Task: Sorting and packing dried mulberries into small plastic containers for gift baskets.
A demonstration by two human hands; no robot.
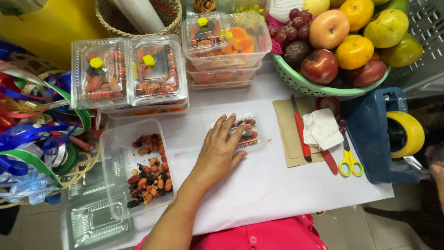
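My left hand (217, 155) lies palm down, fingers spread, on a small clear lidded box (252, 132) of red and dark mulberries in the middle of the white table (277, 185). To its left stands an open clear tray (115, 153) with loose mulberries in it. At the right edge of the view only a sliver of skin (438, 183) shows, probably my right hand, beside the blue tape dispenser (374, 139); its fingers are cut off from view.
Several closed boxes of berries (129, 74) and orange fruit (226, 41) are stacked at the back. A green basket (296, 81) holds apples, oranges and grapes. A red knife (300, 129), yellow scissors (350, 162), a tissue and brown card lie right. Ribbons (32, 139) pile left.
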